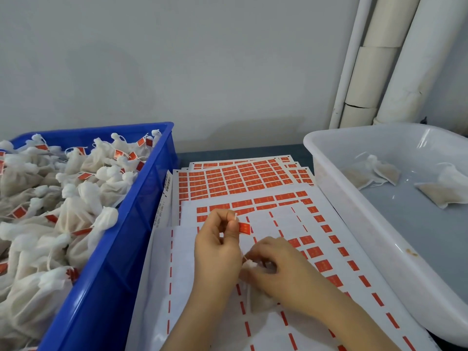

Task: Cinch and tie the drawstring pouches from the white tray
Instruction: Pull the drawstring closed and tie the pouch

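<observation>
Your left hand (219,245) has thumb and forefinger pinched together on the free end of the drawstring (236,217), just above its red tag (245,228). It is held away from the work, probably so the cord stays taut. Your right hand (278,271) curls over the gathered neck of the pouch (262,304) and clamps it, which braces the cloth against that pull. The pouch lies on the sticker sheets (253,178) just in front of you, mostly hidden under your right hand. Its long axis runs near to far, with the neck pointing away from you and the body toward you. The blue crate (109,262) of tied pouches sits to your left, and the white tray (342,198), holding a few loose pouches (379,173), sits to your right.
</observation>
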### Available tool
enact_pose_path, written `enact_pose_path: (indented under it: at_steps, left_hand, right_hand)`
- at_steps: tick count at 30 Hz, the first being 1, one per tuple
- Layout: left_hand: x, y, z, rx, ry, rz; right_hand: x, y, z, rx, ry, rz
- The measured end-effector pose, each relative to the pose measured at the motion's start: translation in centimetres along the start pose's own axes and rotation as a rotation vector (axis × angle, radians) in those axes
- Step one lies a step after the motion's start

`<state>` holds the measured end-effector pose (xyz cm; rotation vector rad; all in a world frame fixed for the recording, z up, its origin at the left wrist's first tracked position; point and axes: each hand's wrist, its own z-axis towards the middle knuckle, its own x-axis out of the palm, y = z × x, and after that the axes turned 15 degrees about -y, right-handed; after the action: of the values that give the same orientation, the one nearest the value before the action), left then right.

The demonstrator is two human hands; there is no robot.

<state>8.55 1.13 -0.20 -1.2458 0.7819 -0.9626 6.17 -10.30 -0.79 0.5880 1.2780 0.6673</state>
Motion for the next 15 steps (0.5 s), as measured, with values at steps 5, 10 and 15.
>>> enact_pose_path:
  at_steps: [5,10,15]
  left_hand:
    - [-0.5,-0.4,1.1,-0.179,-0.193,-0.118]
    - [-0.6,-0.1,1.9,-0.418,-0.273,-0.159]
    - [-0.8,-0.6,1.9,-0.210,-0.335,-0.054]
  right_hand:
    - [-0.3,0.1,0.1,0.046,-0.072,0.055]
    - [-1.0,0.0,0.4,0.102,-0.204,0.249]
    - [-1.2,-0.5,0.7,0.151,-0.303,0.403]
